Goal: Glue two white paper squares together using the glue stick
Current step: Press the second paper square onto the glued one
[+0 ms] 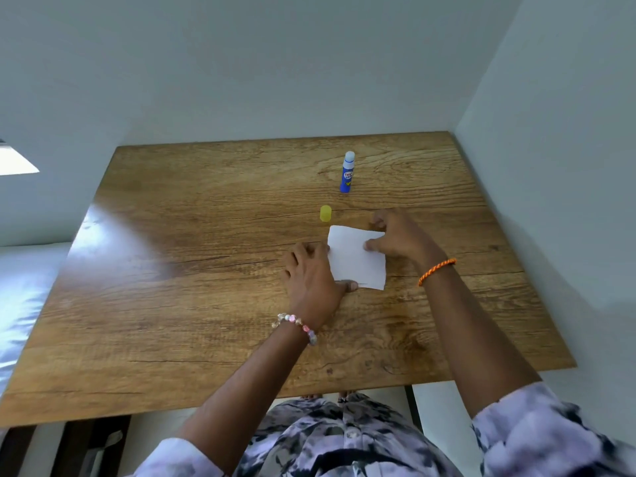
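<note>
White paper (354,258) lies flat on the wooden table (206,270), right of centre; a second edge shows at its near side, so two squares seem stacked. My left hand (311,277) presses on its left edge, thumb at the near corner. My right hand (401,237) holds its far right corner, fingertips pinching the paper. The blue glue stick (347,172) stands upright and uncapped farther back, white glue showing on top. Its yellow cap (325,213) sits on the table just beyond the paper.
The table stands in a corner, with walls at the back and on the right. A bed with pale sheets (24,304) is at the left. My patterned clothing (344,438) shows below the near table edge.
</note>
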